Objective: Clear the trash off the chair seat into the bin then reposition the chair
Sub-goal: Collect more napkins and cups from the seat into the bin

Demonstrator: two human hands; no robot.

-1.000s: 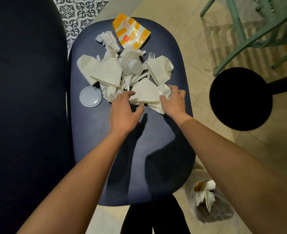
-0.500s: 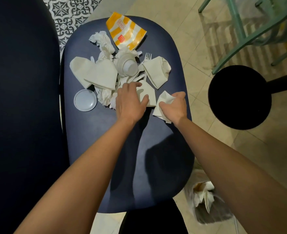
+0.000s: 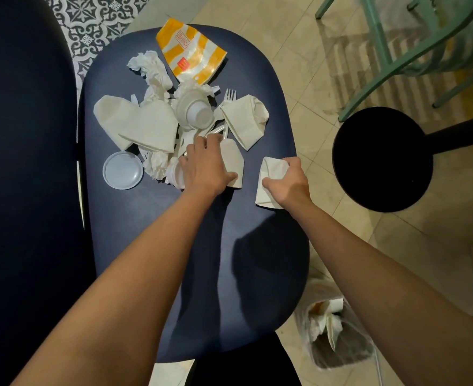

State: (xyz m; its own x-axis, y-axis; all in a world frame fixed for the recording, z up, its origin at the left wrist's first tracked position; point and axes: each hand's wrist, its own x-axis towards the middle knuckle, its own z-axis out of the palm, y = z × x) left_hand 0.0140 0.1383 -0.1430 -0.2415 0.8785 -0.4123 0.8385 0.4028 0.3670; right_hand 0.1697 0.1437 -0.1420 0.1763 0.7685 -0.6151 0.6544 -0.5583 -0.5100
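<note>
Head view suggests an early stage: the trash heap point(image 3: 146, 126) covers the far half of the chair seat point(image 3: 243, 218), the right grip point(image 3: 288, 182) pinches a folded napkin point(image 3: 270, 174) at its right edge, the left grip point(image 3: 204, 165) curls round a second napkin point(image 3: 232, 160), and the bin point(image 3: 349, 355) by its near corner holds little.

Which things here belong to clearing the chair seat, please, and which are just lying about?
Part of the job: chair seat, paper napkins, striped wrapper, plastic fork, round lid, bin.
Just lying about: black round base, green metal legs.
</note>
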